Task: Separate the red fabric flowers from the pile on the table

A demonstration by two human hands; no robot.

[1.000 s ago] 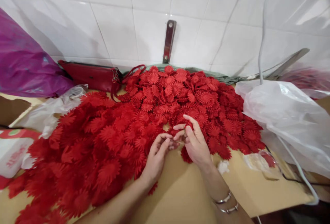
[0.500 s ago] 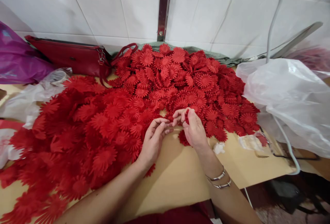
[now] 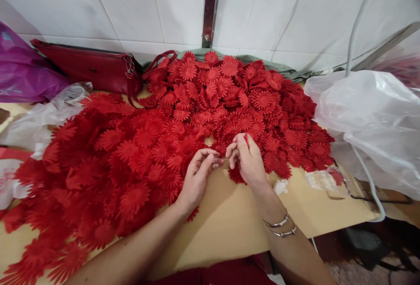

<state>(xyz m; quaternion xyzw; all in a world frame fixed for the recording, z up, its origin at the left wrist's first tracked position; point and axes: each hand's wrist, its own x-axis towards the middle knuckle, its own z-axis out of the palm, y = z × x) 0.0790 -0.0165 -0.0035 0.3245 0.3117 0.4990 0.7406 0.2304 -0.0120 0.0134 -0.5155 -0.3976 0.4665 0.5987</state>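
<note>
My left hand [image 3: 201,173] is over the table's front part, thumb and fingertips pinched together. Whatever lies between them, if anything, is too small to make out. Just to its right, my right hand [image 3: 248,161] is closed, with a small red piece [image 3: 246,140] showing between thumb and forefinger. The fingertips of the two hands are close but apart. Behind them rises a heap of red flower-shaped cutouts [image 3: 226,88] with narrow petals. Another heap of larger-looking red flower cutouts [image 3: 131,158] spreads to the left, beside my left forearm.
A red handbag [image 3: 95,68] and a purple bag [image 3: 26,72] stand at the back left. White plastic bags [image 3: 370,114] bulge at the right, crossed by a pale cable [image 3: 369,180]. The tan table [image 3: 226,219] meets a tiled wall [image 3: 138,9]. A white scrap [image 3: 281,186] lies near my right wrist.
My hands have moved slightly apart; my right fingertips are a little higher and farther from the left ones. The camera view has shifted slightly. The heaps look the same.
</note>
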